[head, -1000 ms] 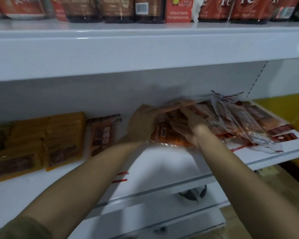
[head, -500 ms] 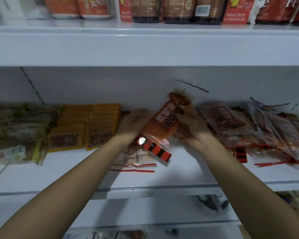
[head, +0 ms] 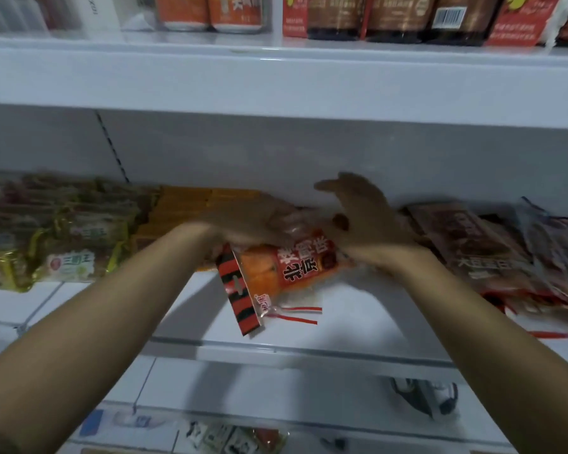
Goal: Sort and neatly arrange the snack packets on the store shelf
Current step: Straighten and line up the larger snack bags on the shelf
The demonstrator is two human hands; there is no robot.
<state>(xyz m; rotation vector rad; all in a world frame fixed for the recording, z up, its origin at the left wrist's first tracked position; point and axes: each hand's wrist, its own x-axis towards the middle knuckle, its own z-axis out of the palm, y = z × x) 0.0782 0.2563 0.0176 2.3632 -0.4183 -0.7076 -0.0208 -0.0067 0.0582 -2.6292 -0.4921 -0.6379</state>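
packet: the orange-red plastic snack packet with the black-and-red striped header card [head: 286,273] was propped up against the white back wall half a second ago; now it lies flat on the white metal shelf [head: 358,319], header card poking out toward the front lip.
left hand: your left hand [head: 253,224] lies over the packet's back left end. Motion blur, so I cannot tell whether its fingers are curled on the film or only pressing.
right hand: your right hand [head: 364,221] has come off the packet's top and now sits at its right end, fingers spread and straight, thumb up, clamped on nothing.
meaning: I'd judge the packet is being laid down as a fresh row in the gap; placed, not yet squared.
left edge: the stack of flat yellow-orange packets [head: 184,211] sits just beside your left wrist; further left, the green-and-yellow wrapped packets [head: 69,244].
right edge: the loose pile of clear brown-print packets [head: 482,253] starts just beside your right wrist, untidy, spilling forward.
open room: bare shelf in front of and right of the packet, up to the lip. Overhead the upper white shelf [head: 276,83] limits lift, so slide rather than raise.
risk: the header card overhangs toward the lip and could snag your forearm.
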